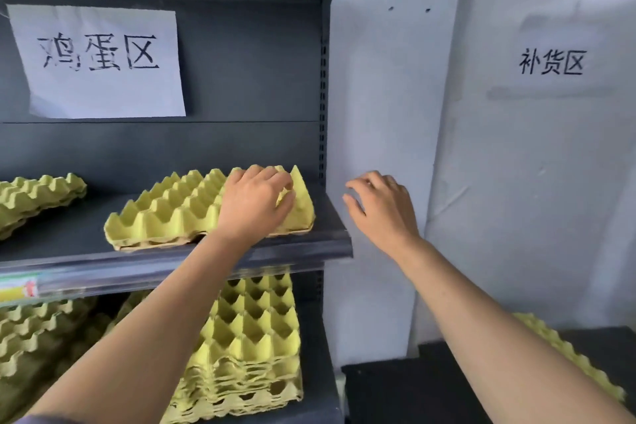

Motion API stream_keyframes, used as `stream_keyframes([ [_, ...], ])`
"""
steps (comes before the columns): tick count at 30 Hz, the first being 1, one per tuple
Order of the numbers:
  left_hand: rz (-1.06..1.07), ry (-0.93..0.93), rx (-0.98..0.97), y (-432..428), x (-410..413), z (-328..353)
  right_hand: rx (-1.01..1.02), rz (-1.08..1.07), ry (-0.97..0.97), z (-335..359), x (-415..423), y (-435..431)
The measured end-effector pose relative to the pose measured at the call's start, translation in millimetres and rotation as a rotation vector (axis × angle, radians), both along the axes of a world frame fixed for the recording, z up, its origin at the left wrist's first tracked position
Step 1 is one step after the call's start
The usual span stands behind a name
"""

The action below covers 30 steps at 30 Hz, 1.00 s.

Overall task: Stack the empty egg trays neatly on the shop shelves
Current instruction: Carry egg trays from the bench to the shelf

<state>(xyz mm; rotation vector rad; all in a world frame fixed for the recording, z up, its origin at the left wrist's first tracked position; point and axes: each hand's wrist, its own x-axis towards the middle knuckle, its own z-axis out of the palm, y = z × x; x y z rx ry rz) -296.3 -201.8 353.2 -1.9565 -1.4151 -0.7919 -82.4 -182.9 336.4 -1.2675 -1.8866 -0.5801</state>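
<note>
A yellow-green moulded-pulp egg tray [165, 213] is located at the right end of the dark grey metal upper shelf [303, 248], with its near edge close to the shelf lip. The left hand [254, 203] is placed on the right part of this tray, with its fingers curled over the far peaks and the thumb set against a peak on the right. The right hand [382, 206] is held in the air just beside the shelf end, apart from the tray and from the left hand. Its fingers are loosely bent and nothing is held.

A white paper sheet [99, 58] is fixed to the back panel [247, 79] and is hand-marked "鸡蛋区". On the pale wall [516, 182] to the right, "补货区" is written in black. A yellow, green and red label [17, 287] is seated in the shelf's front strip; its text cannot be read.

A short stack of like trays [34, 196] is placed at the left of the same shelf. A tall stack of trays [254, 337] is stored on the lower shelf [315, 372], with a further stack [34, 337] to its left. One more tray [568, 351] lies on a black surface [413, 389] at lower right, partly hidden by the right forearm.
</note>
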Motion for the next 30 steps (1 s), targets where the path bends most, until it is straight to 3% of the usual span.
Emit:
stream_keyframes([
  [9,-0.293,-0.029,0.036,32.2,232.1,-28.6,-0.046,-0.186,-0.025,-24.6,231.6,-7.9],
  [15,-0.415,-0.031,-0.114,58.7,349.8,-69.5,-0.185,-0.302,-0.052,-65.1,351.8,0.3],
  [26,-0.492,0.062,-0.575,165.7,506.8,-190.8,-0.686,-0.473,-0.116,-173.3,511.3,69.0],
  [30,-0.495,0.095,-0.737,197.0,551.3,-233.2,-0.873,-0.499,-0.054,-213.9,557.0,89.8],
])
